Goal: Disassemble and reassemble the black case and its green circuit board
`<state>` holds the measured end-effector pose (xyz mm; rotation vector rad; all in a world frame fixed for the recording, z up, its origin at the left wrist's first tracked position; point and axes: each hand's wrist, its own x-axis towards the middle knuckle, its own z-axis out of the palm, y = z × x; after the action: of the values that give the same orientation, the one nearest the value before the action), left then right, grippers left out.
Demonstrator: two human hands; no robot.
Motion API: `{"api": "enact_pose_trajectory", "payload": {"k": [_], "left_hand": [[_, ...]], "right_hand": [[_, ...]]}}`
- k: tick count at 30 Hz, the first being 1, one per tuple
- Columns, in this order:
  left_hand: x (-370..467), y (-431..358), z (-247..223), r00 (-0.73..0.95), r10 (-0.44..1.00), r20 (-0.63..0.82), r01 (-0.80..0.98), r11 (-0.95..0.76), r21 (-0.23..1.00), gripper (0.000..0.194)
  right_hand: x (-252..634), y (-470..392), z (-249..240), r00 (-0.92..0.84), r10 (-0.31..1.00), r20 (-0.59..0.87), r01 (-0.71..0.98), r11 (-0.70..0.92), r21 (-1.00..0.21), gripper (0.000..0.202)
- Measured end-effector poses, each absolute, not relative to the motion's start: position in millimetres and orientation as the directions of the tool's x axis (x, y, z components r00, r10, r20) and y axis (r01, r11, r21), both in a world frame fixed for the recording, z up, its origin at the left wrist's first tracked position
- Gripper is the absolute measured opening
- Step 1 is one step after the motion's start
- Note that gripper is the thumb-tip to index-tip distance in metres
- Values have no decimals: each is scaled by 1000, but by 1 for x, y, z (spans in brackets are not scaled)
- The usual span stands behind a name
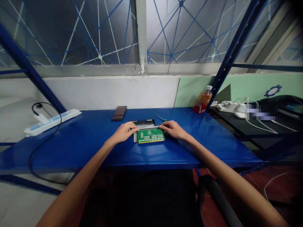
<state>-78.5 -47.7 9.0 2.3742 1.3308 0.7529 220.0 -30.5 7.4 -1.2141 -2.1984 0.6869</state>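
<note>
A green circuit board (151,135) lies on the blue table (94,142), in front of a black and grey device case (143,123). My left hand (123,131) touches the left end of a thin light strip along the board's far edge. My right hand (173,129) rests at the right end of that strip, fingers curled on it. Both hands flank the board. A small screwdriver with a green handle (162,118) lies just behind my right hand.
A dark phone (119,113) lies behind the case. A white power strip (53,121) with a black cable sits at the table's left end. A bottle of orange drink (203,100) stands at the back right. Beside it, a black desk (236,126) carries cables and chargers.
</note>
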Motion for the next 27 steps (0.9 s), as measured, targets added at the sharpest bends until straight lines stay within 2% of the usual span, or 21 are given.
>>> {"api": "enact_pose_trajectory", "payload": {"k": [7, 12, 14, 16, 18, 20, 23, 25, 27], "left_hand": [[-80, -40, 0, 453, 836, 310, 759, -545, 358, 32], [-84, -41, 1, 457, 826, 329, 781, -550, 297, 29], [-84, -41, 3, 466, 824, 323, 780, -555, 289, 28], [-85, -41, 7, 476, 824, 307, 777, -557, 292, 27], [-86, -40, 11, 486, 824, 291, 777, -560, 287, 27], [-86, -38, 14, 495, 821, 284, 781, -563, 270, 28], [-86, -35, 16, 500, 818, 285, 789, -565, 242, 27], [-85, -34, 15, 497, 819, 286, 792, -563, 236, 27], [-84, -34, 13, 494, 822, 285, 790, -561, 248, 27]], "right_hand": [[213, -27, -4, -455, 853, 257, 747, 523, -411, 33], [208, -32, -4, -423, 851, 311, 758, 520, -394, 26], [211, -29, 2, -366, 857, 362, 790, 492, -366, 28], [217, -19, 12, -282, 867, 411, 862, 417, -288, 30], [224, -3, 22, -225, 889, 399, 920, 329, -213, 32], [233, 14, 32, -199, 918, 344, 949, 268, -166, 38], [241, 31, 40, -190, 968, 163, 957, 219, -191, 44], [242, 33, 41, -238, 971, -12, 945, 228, -232, 41], [242, 30, 39, -274, 955, -112, 941, 242, -237, 32]]}}
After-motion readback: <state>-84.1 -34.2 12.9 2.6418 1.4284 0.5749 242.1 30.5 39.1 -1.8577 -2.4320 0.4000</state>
